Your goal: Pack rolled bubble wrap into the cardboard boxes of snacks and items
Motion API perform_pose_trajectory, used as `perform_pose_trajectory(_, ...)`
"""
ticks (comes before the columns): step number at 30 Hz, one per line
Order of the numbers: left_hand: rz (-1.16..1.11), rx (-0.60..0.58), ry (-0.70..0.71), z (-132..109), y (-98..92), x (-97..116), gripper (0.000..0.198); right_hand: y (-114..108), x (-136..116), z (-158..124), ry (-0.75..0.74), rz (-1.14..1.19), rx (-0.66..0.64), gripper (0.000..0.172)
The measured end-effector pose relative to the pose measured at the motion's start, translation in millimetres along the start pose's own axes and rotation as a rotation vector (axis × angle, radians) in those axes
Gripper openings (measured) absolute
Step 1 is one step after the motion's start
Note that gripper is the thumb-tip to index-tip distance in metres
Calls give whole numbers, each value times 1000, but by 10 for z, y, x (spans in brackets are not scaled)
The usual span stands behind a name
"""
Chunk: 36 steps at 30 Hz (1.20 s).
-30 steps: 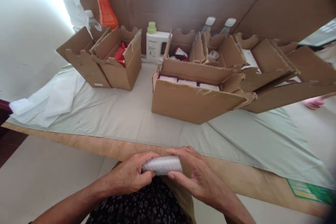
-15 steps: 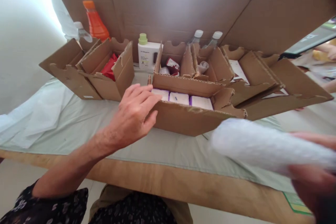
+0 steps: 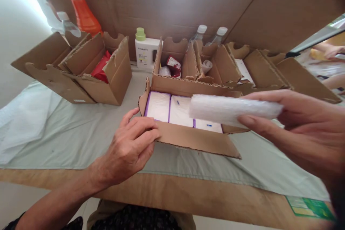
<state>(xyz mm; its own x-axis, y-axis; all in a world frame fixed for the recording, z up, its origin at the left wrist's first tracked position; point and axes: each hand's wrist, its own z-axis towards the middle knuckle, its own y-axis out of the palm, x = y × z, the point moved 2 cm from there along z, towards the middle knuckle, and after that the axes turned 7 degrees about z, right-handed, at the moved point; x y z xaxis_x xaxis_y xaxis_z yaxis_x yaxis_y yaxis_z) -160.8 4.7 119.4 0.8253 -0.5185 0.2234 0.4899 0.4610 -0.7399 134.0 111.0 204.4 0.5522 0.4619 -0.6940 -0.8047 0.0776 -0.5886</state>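
Observation:
A low cardboard box sits in front of me, its near wall leaning outward. Inside it lie three white packs with purple edges in a row. My left hand grips the near wall at its left end, fingers over the top edge. Above the box's right part, my right hand pinches a folded roll of bubble wrap between thumb and fingers. The roll covers part of the packs behind it; whether it touches them I cannot tell.
More open cardboard boxes stand left and behind, one with a red packet. At the back are a white detergent bottle, an orange bottle and clear bottles. Plastic wrap lies left. Another person's hand shows far right.
My right hand has brought the bubble wrap leftward and up over the box. My left hand now holds the near wall, which has tilted outward and shows more of the packs.

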Motion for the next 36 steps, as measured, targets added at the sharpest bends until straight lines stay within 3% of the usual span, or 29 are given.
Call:
perform_pose_trajectory(3, -28, -2, -15, 2, -16, 22, 31, 197, -79, 0, -47, 34, -152, 45)
perform_pose_trajectory(5, -39, 38, -36, -8, -70, 42, 34, 247, -98, -21, 11, 158, -164, 44)
perform_pose_trajectory(9, -105, 271, -115, -143, -237, 132, 52, 269, -215, -253, 195, 460, -195, 41)
perform_pose_trajectory(11, -256, 331, -214, -270, -279, 222, 55, 300, -312, -450, 267, 608, -237, 41)
perform_pose_trajectory(14, -713, 145, -480, -465, -210, 418, 57, 470, -427, -767, 351, 752, -333, 37)
perform_pose_trajectory(16, -1052, -46, -660, -575, -117, 575, 68, 692, -457, -972, 404, 829, -395, 36)
perform_pose_trajectory(18, -1250, -135, -828, -670, -36, 684, 68, 975, -446, -1178, 461, 918, -430, 38)
perform_pose_trajectory(20, -1294, -177, -983, -769, 32, 713, 54, 1273, -398, -1401, 579, 1028, -475, 42)
perform_pose_trajectory(23, -1253, -166, -1103, -939, 110, 642, 41, 1615, -295, -1752, 867, 1228, -575, 48)
perform_pose_trajectory(25, -1200, -130, -1164, -1054, 148, 563, 42, 1712, -226, -1953, 1015, 1343, -623, 55)
perform_pose_trajectory(27, -1134, -127, -1242, -1152, 178, 497, 46, 1699, -157, -2101, 1070, 1362, -657, 61)
perform_pose_trajectory(30, -987, -151, -1302, -1229, 194, 439, 44, 1515, -40, -2198, 938, 1102, -563, 55)
perform_pose_trajectory(33, -859, -149, -1292, -1241, 191, 433, 39, 1258, 16, -2179, 615, 744, -337, 37)
perform_pose_trajectory(36, -895, -144, -1264, -1233, 196, 473, 39, 1136, -38, -2146, 304, 571, -272, 18)
